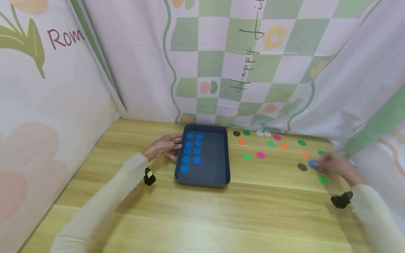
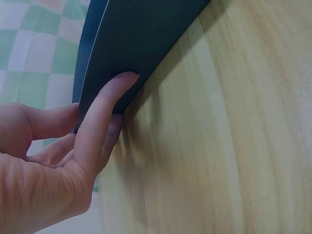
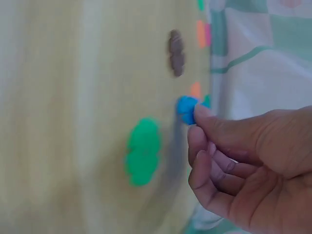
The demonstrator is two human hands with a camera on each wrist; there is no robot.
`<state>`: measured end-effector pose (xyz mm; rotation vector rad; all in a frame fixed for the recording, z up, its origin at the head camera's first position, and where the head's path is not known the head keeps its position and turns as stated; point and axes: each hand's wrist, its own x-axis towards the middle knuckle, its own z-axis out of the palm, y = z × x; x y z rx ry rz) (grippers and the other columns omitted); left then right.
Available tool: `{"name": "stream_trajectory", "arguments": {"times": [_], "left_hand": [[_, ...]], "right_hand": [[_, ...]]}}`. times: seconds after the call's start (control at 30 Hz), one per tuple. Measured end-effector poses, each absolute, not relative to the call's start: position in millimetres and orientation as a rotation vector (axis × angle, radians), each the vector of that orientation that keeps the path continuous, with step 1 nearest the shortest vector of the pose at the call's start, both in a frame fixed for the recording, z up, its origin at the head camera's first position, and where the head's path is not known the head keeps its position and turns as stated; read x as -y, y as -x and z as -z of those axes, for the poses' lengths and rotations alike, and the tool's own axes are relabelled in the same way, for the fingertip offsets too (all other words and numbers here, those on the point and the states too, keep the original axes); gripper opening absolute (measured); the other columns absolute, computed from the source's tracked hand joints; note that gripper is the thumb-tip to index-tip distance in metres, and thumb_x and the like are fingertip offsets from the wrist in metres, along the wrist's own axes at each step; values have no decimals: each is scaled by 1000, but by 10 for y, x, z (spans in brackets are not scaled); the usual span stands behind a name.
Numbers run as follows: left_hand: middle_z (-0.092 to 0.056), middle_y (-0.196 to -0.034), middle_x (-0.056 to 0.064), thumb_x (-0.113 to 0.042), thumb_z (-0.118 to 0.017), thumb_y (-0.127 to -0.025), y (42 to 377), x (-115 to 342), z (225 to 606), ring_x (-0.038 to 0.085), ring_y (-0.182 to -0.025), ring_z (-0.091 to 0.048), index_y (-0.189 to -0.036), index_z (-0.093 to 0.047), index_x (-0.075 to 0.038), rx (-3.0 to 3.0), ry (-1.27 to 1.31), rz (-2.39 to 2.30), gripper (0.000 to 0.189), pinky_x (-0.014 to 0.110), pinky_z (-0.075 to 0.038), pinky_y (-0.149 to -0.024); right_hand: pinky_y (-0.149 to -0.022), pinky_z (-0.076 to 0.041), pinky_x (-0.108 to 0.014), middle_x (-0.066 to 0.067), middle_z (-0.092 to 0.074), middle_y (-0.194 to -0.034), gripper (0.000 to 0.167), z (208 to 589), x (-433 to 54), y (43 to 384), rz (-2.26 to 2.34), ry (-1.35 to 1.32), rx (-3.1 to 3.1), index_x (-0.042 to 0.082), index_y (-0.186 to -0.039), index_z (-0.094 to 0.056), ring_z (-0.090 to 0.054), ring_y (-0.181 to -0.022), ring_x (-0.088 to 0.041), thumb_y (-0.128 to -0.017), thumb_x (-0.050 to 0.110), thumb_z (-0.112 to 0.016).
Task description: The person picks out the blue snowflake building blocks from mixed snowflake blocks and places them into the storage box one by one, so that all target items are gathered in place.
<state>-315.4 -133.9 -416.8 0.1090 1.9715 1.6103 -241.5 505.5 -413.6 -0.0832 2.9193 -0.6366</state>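
A dark rectangular tray lies on the table, with several blue flower-shaped discs in two columns along its left part. My left hand holds the tray by its left side; in the left wrist view the thumb meets the rim and a bent finger lies against the outer wall. Far to the right, my right hand pinches another blue disc between thumb and fingertips, seemingly a little above the table. Beside it lie a brown disc and a light green disc.
More loose discs spread over the wooden table right of the tray: orange, pink, white, dark green and others. A checked curtain hangs directly behind the tray; printed cloth stands at both sides.
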Motion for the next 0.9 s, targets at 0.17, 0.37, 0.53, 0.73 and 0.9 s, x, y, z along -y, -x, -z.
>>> {"name": "stream_trajectory", "arguments": {"times": [0.17, 0.37, 0.53, 0.73, 0.9], "left_hand": [[-25, -169, 27, -1, -50, -109, 3156, 1339, 4162, 45, -149, -40, -168, -23, -13, -1973, -102, -1601, 66, 40, -68, -77], [-26, -169, 27, -2, -49, -110, 3145, 1331, 4144, 44, -148, -42, -168, -23, -13, -1986, -103, -1597, 65, 38, -68, -74], [-26, -169, 26, -2, -50, -110, 3143, 1309, 4147, 44, -148, -42, -168, -23, -13, -1989, -109, -1592, 65, 36, -67, -74], [-25, -170, 26, -1, -49, -109, 3147, 1323, 4162, 44, -150, -40, -168, -23, -13, -1994, -113, -1598, 66, 37, -68, -75], [-23, -170, 26, -2, -49, -110, 3131, 1345, 4150, 44, -148, -41, -168, -22, -12, -1988, -136, -1606, 66, 35, -67, -72]], "right_hand": [[-61, -58, -30, -12, -72, -81, 19, 3908, -4661, 2434, 677, 125, -2976, -11, -98, -67, -67, -71, -21, -101, 8, -66], [-69, -64, -27, -21, -75, -96, 24, 3675, -3905, 2486, 875, 278, -2927, -14, -112, -64, -73, -77, -16, -102, 8, -67], [-72, -65, -26, -29, -74, -103, 30, 3631, -3396, 2557, 1127, 421, -2781, -19, -123, -60, -73, -79, -11, -103, 3, -65], [-78, -66, -35, -23, -77, -102, 26, 3593, -2815, 2657, 1194, 524, -2606, -11, -121, -68, -74, -80, -12, -102, 7, -68], [-86, -65, -49, -22, -78, -101, 23, 3660, -2344, 2767, 1204, 579, -2430, -11, -117, -70, -77, -87, -27, -101, 5, -69]]}}
